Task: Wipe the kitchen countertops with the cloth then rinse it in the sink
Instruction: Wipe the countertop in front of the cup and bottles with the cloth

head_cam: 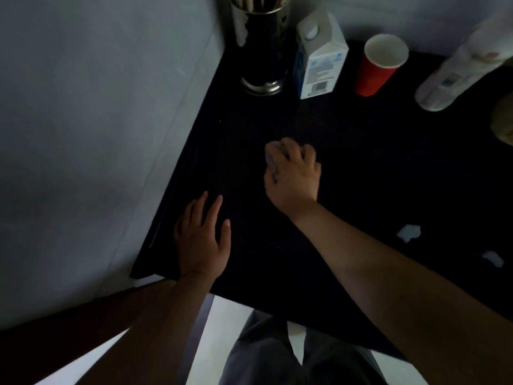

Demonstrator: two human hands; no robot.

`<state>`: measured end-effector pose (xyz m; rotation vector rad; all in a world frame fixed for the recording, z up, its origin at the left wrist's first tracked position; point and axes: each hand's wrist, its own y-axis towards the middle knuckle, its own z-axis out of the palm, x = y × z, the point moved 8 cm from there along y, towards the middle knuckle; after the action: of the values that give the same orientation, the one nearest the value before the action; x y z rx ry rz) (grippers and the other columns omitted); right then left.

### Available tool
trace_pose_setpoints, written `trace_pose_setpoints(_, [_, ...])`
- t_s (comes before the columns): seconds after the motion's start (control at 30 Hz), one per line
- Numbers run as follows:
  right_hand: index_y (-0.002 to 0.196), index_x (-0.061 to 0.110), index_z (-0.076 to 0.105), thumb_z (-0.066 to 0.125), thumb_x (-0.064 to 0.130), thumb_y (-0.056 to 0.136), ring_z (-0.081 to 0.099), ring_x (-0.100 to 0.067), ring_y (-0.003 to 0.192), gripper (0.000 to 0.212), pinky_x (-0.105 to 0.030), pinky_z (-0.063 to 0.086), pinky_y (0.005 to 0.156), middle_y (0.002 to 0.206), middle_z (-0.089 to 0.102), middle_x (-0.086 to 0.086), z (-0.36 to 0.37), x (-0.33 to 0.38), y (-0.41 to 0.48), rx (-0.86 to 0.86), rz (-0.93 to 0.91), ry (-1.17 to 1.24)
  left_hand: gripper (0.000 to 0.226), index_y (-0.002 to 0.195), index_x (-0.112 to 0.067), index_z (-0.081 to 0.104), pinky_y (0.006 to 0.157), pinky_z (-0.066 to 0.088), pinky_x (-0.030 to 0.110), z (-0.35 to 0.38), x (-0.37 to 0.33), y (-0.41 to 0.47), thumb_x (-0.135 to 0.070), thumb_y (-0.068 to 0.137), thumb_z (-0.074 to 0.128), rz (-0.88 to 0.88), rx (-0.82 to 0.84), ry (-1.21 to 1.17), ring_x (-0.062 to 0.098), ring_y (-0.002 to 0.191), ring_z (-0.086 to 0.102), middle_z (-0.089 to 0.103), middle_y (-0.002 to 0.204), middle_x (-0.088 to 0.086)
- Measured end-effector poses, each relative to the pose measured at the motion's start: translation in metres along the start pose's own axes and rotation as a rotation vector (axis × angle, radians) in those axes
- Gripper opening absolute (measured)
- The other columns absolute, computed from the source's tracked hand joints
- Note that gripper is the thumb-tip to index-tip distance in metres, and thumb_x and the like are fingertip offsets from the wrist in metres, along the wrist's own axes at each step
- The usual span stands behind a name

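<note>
Black countertop [347, 168]: right hand [294, 176] fingers clutch a pale cloth [270, 151]; left hand [202, 240] fingers spread flat.

Dim, underexposed view; detail was lost in the black countertop [347, 168], the right hand [293, 173] was motion-blurred, and edges were wide-angle distorted.

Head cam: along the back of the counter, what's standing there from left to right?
Steel utensil holder → milk carton → red cup → a white wrapped roll lying tilted at the far right. The right hand, with the cloth under it, is nearer than all of them.
</note>
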<state>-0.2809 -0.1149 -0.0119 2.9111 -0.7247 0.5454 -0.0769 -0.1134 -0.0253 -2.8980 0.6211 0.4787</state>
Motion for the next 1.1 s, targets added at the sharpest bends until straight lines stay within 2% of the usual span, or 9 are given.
trace_pose_setpoints(0.13, [0.130,0.031,0.044,0.049,0.034,0.080,0.038,-0.035,0.114,0.049,-0.046,0.045,0.080,0.133,0.044,-0.001,-0.009,-0.023,-0.085,0.012,-0.250,-0.020,0.051,0.133,-0.014,0.053,0.103,0.033,0.051,-0.009,-0.004,0.006,-0.038,0.090,0.039,0.040,0.004,-0.011,0.035,0.129,0.041,0.046,0.142,0.013])
trace_pose_setpoints(0.3, [0.122,0.022,0.054,0.053,0.031,0.082,0.031,-0.040,0.121,0.040,-0.052,0.039,0.090,0.138,0.037,-0.013,-0.041,-0.113,-0.040,-0.133,0.197,-0.049,0.048,0.129,-0.011,0.056,0.100,0.039,0.054,-0.012,-0.062,0.053,-0.036,0.089,0.046,0.333,-0.016,-0.008,0.032,0.123,0.049,0.052,0.135,0.014])
trace_pose_setpoints(0.4, [0.126,0.028,0.051,0.052,0.031,0.085,0.027,-0.035,0.126,0.041,-0.047,0.035,0.094,0.141,0.034,-0.008,-0.041,-0.107,0.010,-0.116,0.319,-0.009,0.052,0.140,-0.018,0.041,0.111,0.024,0.056,0.018,-0.093,0.074,-0.039,0.092,0.043,0.286,0.055,0.043,0.026,0.137,0.034,0.040,0.147,0.007])
trace_pose_setpoints(0.5, [0.128,0.028,0.048,0.050,0.030,0.086,0.028,-0.031,0.125,0.043,-0.046,0.036,0.092,0.140,0.036,-0.005,-0.032,-0.073,0.007,-0.052,0.074,0.020,0.054,0.144,-0.021,0.033,0.114,0.012,0.050,0.038,-0.085,0.074,-0.040,0.094,0.036,0.186,0.048,0.082,0.020,0.143,0.022,0.029,0.154,0.002])
trace_pose_setpoints(0.63, [0.135,0.030,0.042,0.040,0.036,0.089,0.037,-0.035,0.126,0.046,-0.048,0.043,0.089,0.138,0.042,-0.007,-0.029,-0.070,-0.057,0.023,-0.212,-0.054,0.051,0.140,-0.020,0.041,0.112,0.018,0.051,0.034,-0.084,0.075,-0.038,0.092,0.038,0.220,0.000,0.053,0.022,0.139,0.030,0.037,0.150,0.003])
trace_pose_setpoints(0.7, [0.136,0.029,0.039,0.037,0.036,0.089,0.038,-0.039,0.123,0.048,-0.052,0.044,0.088,0.138,0.042,-0.011,-0.035,-0.098,-0.041,0.010,-0.115,-0.113,0.055,0.139,-0.019,0.043,0.112,0.017,0.050,0.033,-0.086,0.076,-0.041,0.090,0.032,0.209,0.021,0.045,0.023,0.139,0.030,0.038,0.150,0.003])
trace_pose_setpoints(0.8, [0.132,0.023,0.041,0.043,0.035,0.090,0.031,-0.040,0.123,0.043,-0.053,0.037,0.092,0.140,0.035,-0.013,-0.044,-0.121,0.025,-0.103,0.268,-0.078,0.056,0.140,-0.020,0.043,0.113,0.017,0.050,0.034,-0.086,0.075,-0.042,0.089,0.032,0.193,0.042,0.042,0.023,0.139,0.031,0.038,0.150,0.003])
trace_pose_setpoints(0.87, [0.130,0.022,0.043,0.046,0.038,0.088,0.030,-0.038,0.123,0.045,-0.049,0.035,0.092,0.141,0.034,-0.011,-0.036,-0.100,0.059,-0.118,0.319,-0.063,0.055,0.139,-0.020,0.044,0.111,0.022,0.052,0.032,-0.087,0.076,-0.041,0.088,0.036,0.190,0.024,0.044,0.024,0.137,0.034,0.041,0.148,0.004])
trace_pose_setpoints(1.1, [0.126,0.029,0.048,0.043,0.039,0.083,0.047,-0.038,0.115,0.044,-0.048,0.046,0.081,0.129,0.052,-0.009,-0.021,-0.060,0.009,-0.043,-0.150,-0.074,0.054,0.137,-0.022,0.044,0.108,0.027,0.053,0.033,-0.086,0.078,-0.044,0.089,0.036,0.190,0.016,0.072,0.024,0.134,0.037,0.042,0.146,0.004])
